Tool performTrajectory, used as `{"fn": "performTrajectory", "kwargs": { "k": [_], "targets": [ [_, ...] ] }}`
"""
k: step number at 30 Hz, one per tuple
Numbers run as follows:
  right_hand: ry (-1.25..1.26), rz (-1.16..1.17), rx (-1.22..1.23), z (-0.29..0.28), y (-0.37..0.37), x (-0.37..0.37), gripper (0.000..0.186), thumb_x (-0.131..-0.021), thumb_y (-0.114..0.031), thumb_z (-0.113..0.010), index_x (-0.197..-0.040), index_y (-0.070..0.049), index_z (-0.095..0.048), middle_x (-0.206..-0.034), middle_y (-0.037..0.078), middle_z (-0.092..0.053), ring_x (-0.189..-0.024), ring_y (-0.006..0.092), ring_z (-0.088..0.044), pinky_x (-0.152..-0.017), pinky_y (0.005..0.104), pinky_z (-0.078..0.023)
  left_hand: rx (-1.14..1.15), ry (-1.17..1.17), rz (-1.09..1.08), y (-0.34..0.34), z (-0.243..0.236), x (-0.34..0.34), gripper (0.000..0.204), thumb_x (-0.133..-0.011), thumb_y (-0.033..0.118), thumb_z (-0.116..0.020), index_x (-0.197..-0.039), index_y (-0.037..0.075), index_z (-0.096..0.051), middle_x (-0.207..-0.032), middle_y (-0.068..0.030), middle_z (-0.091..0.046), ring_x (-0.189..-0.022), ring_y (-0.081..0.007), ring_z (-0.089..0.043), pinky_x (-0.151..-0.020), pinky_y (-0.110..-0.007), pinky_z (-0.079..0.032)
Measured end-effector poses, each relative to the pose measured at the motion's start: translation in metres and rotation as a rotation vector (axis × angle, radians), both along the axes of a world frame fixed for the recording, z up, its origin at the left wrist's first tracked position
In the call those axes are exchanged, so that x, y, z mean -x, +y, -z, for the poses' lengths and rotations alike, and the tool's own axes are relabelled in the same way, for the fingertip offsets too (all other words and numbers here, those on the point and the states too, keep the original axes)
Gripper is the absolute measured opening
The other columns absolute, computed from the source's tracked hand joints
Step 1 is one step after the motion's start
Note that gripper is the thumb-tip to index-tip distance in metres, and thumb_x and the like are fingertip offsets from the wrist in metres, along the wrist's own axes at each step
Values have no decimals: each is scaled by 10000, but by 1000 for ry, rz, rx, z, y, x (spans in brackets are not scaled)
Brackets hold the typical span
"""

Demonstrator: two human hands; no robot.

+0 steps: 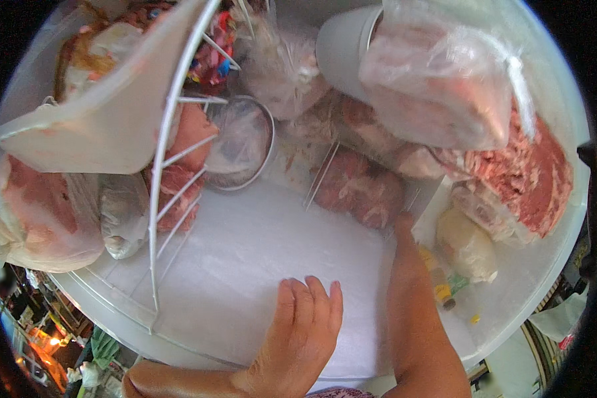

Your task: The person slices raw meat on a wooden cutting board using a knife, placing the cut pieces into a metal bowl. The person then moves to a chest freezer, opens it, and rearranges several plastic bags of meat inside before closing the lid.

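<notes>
My left hand (303,322) is raised over the white floor of the freezer, empty, its fingers stretched upward. My right arm (418,312) reaches deeper in, and its hand (404,224) is beside a dark red lump of meat (361,189). That meat seems to lie in a clear container or wrap with pale edges. The fingers of the right hand are mostly hidden against it, so their grip does not show. Just right of that hand lies a pale, plastic-wrapped package (467,245). Below it is a small bottle with a yellow label (442,285).
A white wire divider (158,192) stands at left, next to bagged meat (46,205) and a white tub (106,129). At the back are a round lidded container (240,142) and a grey bucket (343,50). Right of these are a large bagged piece (438,93) and red meat (537,176).
</notes>
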State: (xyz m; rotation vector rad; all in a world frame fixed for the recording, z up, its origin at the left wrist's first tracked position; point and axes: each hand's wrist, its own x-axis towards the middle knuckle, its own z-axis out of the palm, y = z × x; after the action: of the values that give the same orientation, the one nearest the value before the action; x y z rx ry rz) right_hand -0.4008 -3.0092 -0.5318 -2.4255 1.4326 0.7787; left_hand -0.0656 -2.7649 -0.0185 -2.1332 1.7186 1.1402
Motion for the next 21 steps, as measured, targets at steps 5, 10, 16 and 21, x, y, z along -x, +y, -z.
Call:
{"fn": "performTrajectory", "kwargs": {
  "k": [5, 10, 16, 21],
  "targets": [
    [26, -165, 120, -35, 15, -14, 316, -915, -333, -574, -908, -61, -735, -891, 135, -725, -828, 299, -702, -746, 431, -536, 76, 71, -3, 3, 0, -12, 576, -846, 126, -578, -1386, -49, -478, -1255, -255, -545, -1170, -370, -534, -1107, -468, -353],
    [43, -215, 157, -55, 15, -18, 272, -906, -270, -570, -829, -66, -732, -826, 118, -723, -767, 277, -704, -663, 438, -547, -125, -44, -44, 7, 5, -19, 526, -829, 52, -565, -1332, -88, -498, -1179, -232, -578, -1118, -343, -556, -1075, -458, -383],
    [-78, -112, 40, -34, 17, -6, 295, -842, -319, -647, -837, -39, -742, -803, 170, -712, -740, 331, -704, -683, 456, -559, 20, 61, -111, 17, 26, -20, 412, -843, 64, -584, -1238, -50, -567, -1051, -188, -618, -1058, -328, -585, -961, -438, -445],
    [-306, -123, -66, -52, 17, -4, 170, -832, -182, -620, -719, -82, -700, -761, 92, -705, -701, 269, -681, -585, 409, -523, 229, 169, -207, 11, 33, -26, 340, -849, 106, -638, -1157, -32, -600, -1009, -164, -625, -1000, -325, -597, -921, -435, -459]
  ]
}}
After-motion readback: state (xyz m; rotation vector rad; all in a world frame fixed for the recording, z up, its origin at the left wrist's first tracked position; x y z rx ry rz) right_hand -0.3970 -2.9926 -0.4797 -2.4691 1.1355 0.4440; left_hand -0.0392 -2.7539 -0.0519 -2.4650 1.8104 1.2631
